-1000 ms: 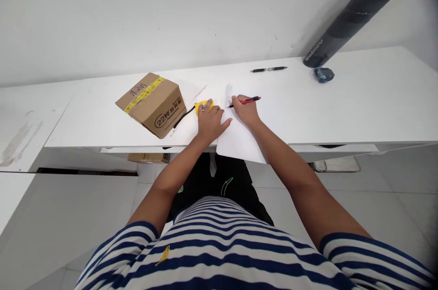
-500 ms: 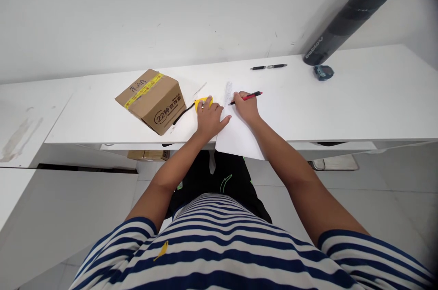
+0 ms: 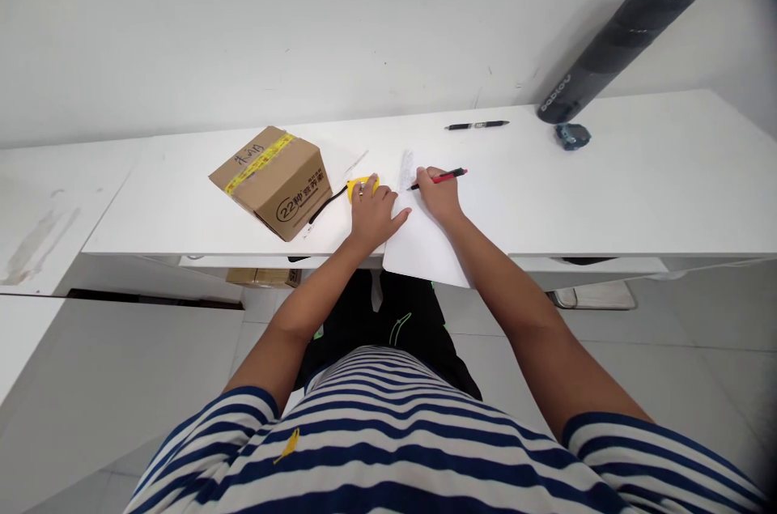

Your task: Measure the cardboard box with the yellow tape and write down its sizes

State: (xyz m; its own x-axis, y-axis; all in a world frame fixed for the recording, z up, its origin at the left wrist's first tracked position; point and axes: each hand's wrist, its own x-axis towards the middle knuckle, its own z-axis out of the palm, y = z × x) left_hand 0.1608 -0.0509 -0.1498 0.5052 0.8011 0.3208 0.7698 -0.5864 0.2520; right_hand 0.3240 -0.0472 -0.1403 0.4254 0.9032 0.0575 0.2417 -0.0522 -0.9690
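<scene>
My right hand grips a red-and-black pen, its tip at the sheet of white paper. Small handwriting covers the upper left part of the sheet, and the near edge hangs past the table's front. My left hand lies flat with its fingers apart, thumb on the paper's left side. Its fingertips rest over a yellow tape measure, partly hidden beneath them. From the tape measure a black strap runs toward a cardboard box sealed with yellow tape.
A black pen lies toward the back of the white table. Against the wall at the right stands a tall dark bottle, with a small dark blue object by its base. Beneath the tabletop sits another cardboard box.
The pen tip has shifted slightly along the paper with my right hand. My left hand stays in place. The whole view has tilted a little, so the table appears slightly lower.
</scene>
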